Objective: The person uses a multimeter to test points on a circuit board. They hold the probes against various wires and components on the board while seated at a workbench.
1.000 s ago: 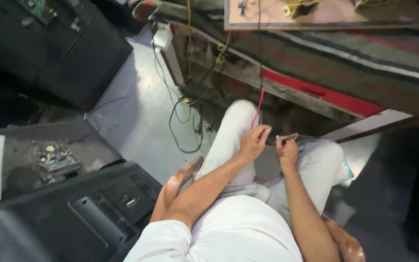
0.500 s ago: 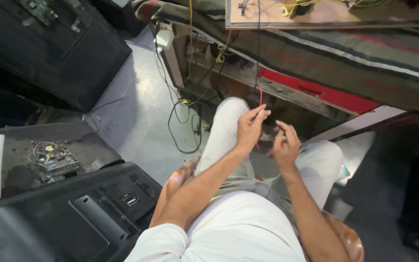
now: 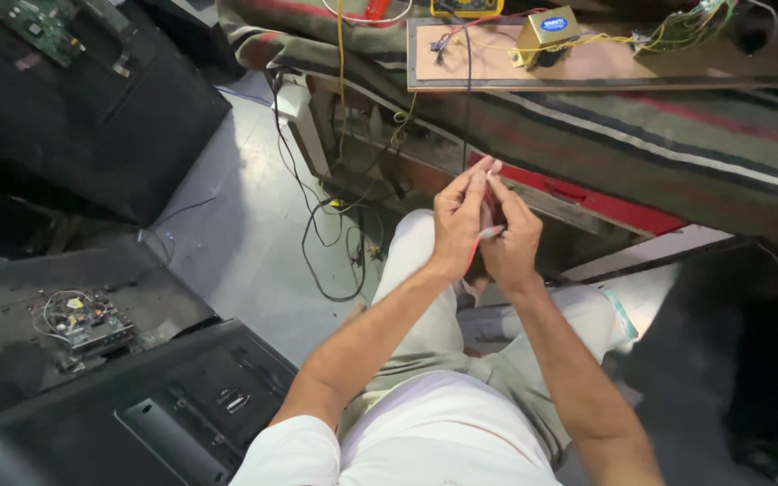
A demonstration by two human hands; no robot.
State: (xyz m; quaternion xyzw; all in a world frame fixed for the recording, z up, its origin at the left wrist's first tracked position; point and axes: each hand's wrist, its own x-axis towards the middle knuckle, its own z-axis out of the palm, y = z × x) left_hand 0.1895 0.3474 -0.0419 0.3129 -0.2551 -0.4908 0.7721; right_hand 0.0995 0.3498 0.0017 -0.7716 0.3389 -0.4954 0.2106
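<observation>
Head view: two hands up in front of the chest, touching each other. Left hand (image 3: 457,223) and right hand (image 3: 511,236) both have the grip pinched together on one thin red wire (image 3: 474,254), held between the fingertips just below the edge of the table (image 3: 605,67). A small grey tool tip pokes out between the hands; can't tell what it is. One wooden board on the table carries one gold box (image 3: 547,29) and a bundle of yellow-green wires. On the floor (image 3: 245,243): one loop of black cable (image 3: 330,252). Far left: one small circuit board (image 3: 83,319) on a dark panel.
</observation>
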